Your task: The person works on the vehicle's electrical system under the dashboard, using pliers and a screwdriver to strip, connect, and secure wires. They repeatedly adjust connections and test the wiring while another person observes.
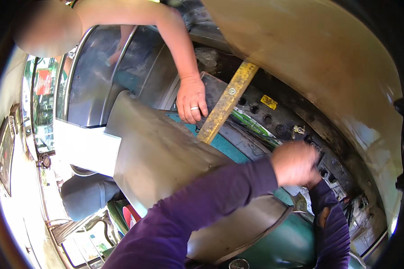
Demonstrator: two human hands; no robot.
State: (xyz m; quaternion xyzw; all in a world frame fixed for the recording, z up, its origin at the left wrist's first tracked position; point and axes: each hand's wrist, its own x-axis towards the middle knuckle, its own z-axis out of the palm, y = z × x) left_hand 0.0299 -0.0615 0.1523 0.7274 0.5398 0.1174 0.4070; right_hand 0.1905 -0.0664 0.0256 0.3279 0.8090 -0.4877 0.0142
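Note:
My left hand (pixel 295 164), blurred, is curled over the edge of a dark block with round caps (pixel 274 117) set in a grimy bay; whether it grips anything is hidden. My right forearm in a purple sleeve (pixel 332 224) rises from below to just under the left hand, and the right hand itself is covered. A worn yellow bar (pixel 226 103) lies slantwise across the block. Another person's hand wearing a ring (pixel 191 99) rests on the block's far left corner beside the bar.
A large grey metal cover (pixel 161 152) stands tilted to the left of the bay. A curved tan panel (pixel 309 49) arches over the right side. Teal bodywork (pixel 274 242) lies below. A grey seat (pixel 87 195) and windows are at the left.

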